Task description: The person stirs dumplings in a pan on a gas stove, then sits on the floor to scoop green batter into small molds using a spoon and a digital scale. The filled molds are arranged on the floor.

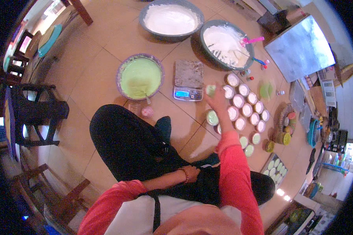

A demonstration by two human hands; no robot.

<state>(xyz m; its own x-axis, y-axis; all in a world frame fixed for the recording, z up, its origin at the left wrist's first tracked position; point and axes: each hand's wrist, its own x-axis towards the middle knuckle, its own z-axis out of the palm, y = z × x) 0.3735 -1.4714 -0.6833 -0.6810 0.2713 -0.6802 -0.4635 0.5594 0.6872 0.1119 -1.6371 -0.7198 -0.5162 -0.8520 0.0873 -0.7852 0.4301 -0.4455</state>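
My right hand (218,99) reaches forward, blurred, with its fingers around a small cup of green batter (211,90). Just left of it stands a digital kitchen scale (189,72) with a lit display and a stained platform. Several cups of white batter (238,101) stand close together at its right. Below the hand, another cup with green filling (212,117) sits on the tiles. My left hand (191,173), with a bead bracelet at the wrist, rests on my lap; its fingers look curled and their undersides are hidden.
A purple-rimmed basin of green batter (141,77) holds a spoon. Two large basins (171,20) of white batter stand at the back, one with a pink-handled utensil (253,40). Small bottles (245,72) stand nearby. A tray of green-filled cups (275,169) lies beyond my right knee; a dark stool (36,114) stands left.
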